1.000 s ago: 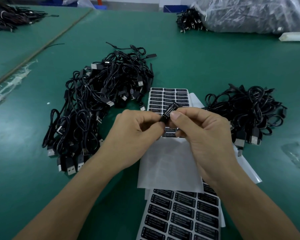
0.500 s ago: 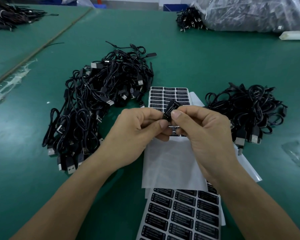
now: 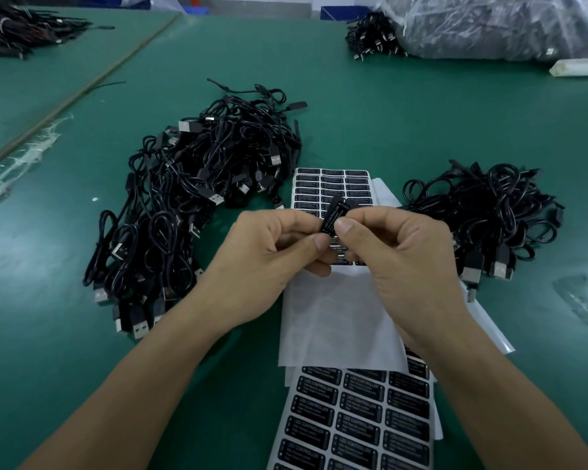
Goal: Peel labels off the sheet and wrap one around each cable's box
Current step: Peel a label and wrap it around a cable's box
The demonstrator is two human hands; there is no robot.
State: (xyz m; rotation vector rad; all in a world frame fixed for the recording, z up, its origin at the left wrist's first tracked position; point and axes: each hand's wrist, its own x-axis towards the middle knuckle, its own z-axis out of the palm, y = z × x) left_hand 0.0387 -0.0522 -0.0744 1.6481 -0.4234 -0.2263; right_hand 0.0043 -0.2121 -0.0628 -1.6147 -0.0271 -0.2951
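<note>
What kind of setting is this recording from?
Probably a factory assembly or packing bench: a green work mat, heaps of black USB cables, and printed sheets of identical LED CONTROLLER labels.

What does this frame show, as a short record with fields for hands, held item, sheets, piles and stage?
left hand: pinches the box at its lower end
right hand: pinches the box, thumb on its printed face
box: black, white print, held above the far sheet
near sheet: rows of labels, far end under blank backing
left pile: black cables, larger
right pile: black cables, smaller
stage: label on box; how far it is wrapped cannot be told
</note>
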